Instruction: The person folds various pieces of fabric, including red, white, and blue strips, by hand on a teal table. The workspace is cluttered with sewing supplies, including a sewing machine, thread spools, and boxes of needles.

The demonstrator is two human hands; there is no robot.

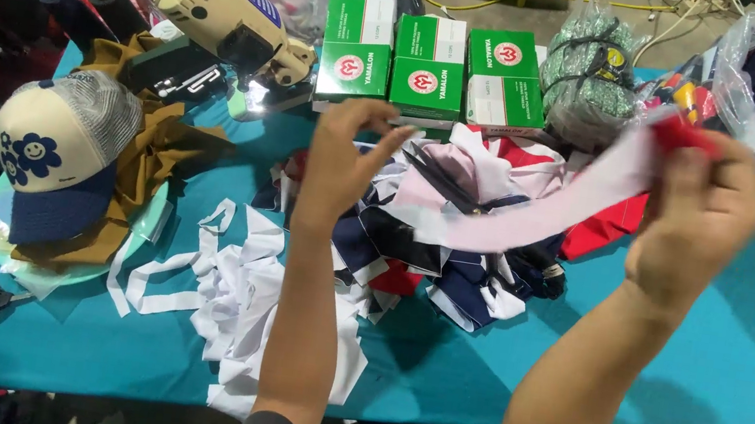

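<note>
Both hands raised over the teal table [722,373]. Right hand [695,225] pinches one end of a pale pink fabric strip [546,217], with a red scrap at the fingertips; strip hangs in the air, sloping down-left toward the left hand [339,166], which is loosely open, fingers spread, gripping nothing visible. Under them: one heap of navy, white and red cut pieces [451,253]. Three green boxes [429,65] in a row behind. One cap [57,154] at left. Two black thread cones [80,3] far left.
</note>
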